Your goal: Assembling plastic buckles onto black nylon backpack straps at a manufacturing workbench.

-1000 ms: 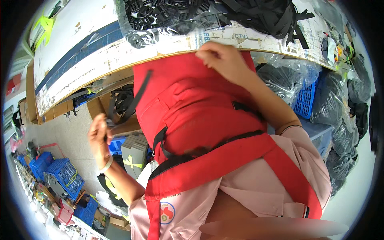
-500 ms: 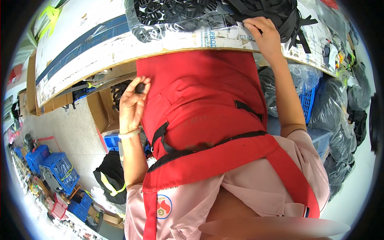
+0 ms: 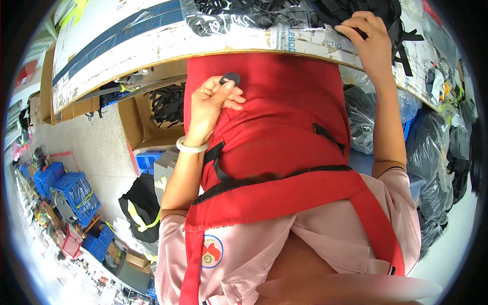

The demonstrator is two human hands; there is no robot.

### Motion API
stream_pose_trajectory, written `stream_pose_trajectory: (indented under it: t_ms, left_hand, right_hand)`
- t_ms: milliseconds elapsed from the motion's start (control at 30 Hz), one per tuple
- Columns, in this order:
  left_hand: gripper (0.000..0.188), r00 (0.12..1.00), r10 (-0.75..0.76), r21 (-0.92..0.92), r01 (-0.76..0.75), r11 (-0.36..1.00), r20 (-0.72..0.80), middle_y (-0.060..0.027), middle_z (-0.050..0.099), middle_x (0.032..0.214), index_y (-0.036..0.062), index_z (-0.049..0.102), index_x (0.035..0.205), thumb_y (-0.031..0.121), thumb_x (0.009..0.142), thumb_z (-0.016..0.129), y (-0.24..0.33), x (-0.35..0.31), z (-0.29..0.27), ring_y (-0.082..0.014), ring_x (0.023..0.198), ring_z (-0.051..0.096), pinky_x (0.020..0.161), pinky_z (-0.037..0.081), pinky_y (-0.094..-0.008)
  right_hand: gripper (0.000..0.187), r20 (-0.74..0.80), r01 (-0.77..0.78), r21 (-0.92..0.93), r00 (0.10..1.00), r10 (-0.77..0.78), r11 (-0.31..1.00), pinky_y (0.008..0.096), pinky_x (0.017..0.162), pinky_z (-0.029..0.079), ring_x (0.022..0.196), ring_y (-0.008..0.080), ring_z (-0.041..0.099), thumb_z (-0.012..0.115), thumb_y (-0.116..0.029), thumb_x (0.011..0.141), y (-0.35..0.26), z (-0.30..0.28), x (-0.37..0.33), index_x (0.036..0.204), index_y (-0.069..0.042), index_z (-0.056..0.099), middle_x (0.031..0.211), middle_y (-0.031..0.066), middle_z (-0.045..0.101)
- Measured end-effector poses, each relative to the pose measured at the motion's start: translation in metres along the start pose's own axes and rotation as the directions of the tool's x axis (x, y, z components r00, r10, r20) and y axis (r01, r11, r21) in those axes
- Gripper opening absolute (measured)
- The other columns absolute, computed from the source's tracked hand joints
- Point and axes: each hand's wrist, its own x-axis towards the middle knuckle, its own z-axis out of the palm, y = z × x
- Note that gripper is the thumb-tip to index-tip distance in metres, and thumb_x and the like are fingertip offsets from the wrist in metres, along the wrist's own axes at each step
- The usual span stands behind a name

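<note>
Between the thumb and fingers of my left hand point(image 3: 211, 104) is a small, rounded black plastic buckle point(image 3: 230, 78), held over the red apron point(image 3: 269, 101). My right hand point(image 3: 371, 43) is at the table edge, thumb and forefinger closed at the near side of a pile of black webbing straps point(image 3: 348, 7). Its fingertips seem to pinch a strap, though the contact is hard to see. Left of the pile, a clear plastic bag point(image 3: 211, 25) full of black plastic buckles lies on the white-covered table point(image 3: 147, 46).
Under the table stands a cardboard box point(image 3: 134, 124) with black straps inside. Blue crates point(image 3: 76, 195) sit on the floor at the left, nearer a black bundle point(image 3: 140, 208) with a yellow-green band. Plastic-wrapped bundles point(image 3: 432, 147) crowd the right side.
My left hand has moved right, in front of the apron, with the buckle turned in its fingers. The whole view has shifted slightly, and my right hand remains by the straps.
</note>
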Motion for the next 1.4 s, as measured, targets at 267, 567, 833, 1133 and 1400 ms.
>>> stream_pose_trajectory:
  t_ms: [267,567,833,1133,1400]
  left_hand:
    - [0.010,0.962,0.273,-0.104,-0.271,0.957,0.007,-0.0144,0.066,0.096,-0.0035,0.057,0.095,-0.008,0.087,0.057,0.004,0.016,0.032,-0.0212,0.077,0.068,0.071,0.059,-0.0328]
    - [0.013,0.977,0.205,0.018,-0.204,0.979,-0.065,-0.0095,0.068,0.084,-0.0049,0.064,0.100,0.000,0.089,0.059,0.005,0.005,0.031,-0.0138,0.069,0.066,0.064,0.057,-0.0267]
    - [0.007,0.973,0.191,0.036,-0.188,0.982,-0.133,-0.0085,0.068,0.081,-0.0038,0.065,0.092,-0.002,0.086,0.061,-0.003,0.010,0.034,-0.0128,0.067,0.065,0.060,0.056,-0.0252]
    - [0.007,0.953,0.263,0.131,-0.244,0.961,-0.154,-0.0049,0.066,0.074,-0.0031,0.065,0.091,-0.002,0.084,0.064,-0.012,0.008,0.039,-0.0073,0.062,0.061,0.057,0.051,-0.0201]
    - [0.011,0.806,0.588,0.515,-0.474,0.714,-0.073,-0.0023,0.062,0.073,-0.0014,0.066,0.091,-0.003,0.081,0.067,-0.024,0.013,0.030,-0.0057,0.063,0.056,0.056,0.046,-0.0205]
  right_hand:
    - [0.015,0.255,-0.161,0.679,0.967,-0.025,0.716,0.0318,0.067,0.049,0.074,0.0240,0.063,0.063,-0.015,0.087,-0.117,0.031,-0.029,0.096,-0.003,0.061,0.083,0.0099,0.063]
    - [0.018,0.768,-0.783,0.614,0.621,0.156,0.097,0.0176,0.046,0.040,0.050,0.0054,0.052,0.058,-0.021,0.093,-0.122,0.069,-0.049,0.088,-0.004,0.061,0.066,0.0030,0.060]
    - [0.019,0.762,-0.758,0.645,0.628,0.158,-0.096,0.0195,0.047,0.042,0.051,0.0075,0.054,0.061,-0.022,0.092,-0.121,0.074,-0.055,0.089,-0.003,0.061,0.067,0.0055,0.062]
    - [0.018,0.763,-0.752,0.643,0.616,0.193,-0.144,0.0201,0.046,0.042,0.051,0.0084,0.054,0.059,-0.021,0.092,-0.124,0.077,-0.056,0.090,-0.003,0.061,0.068,0.0058,0.062]
    - [0.020,0.745,-0.720,0.666,0.637,0.198,-0.195,0.0210,0.048,0.044,0.054,0.0097,0.055,0.060,-0.022,0.092,-0.129,0.093,-0.049,0.092,-0.002,0.059,0.071,0.0072,0.062]
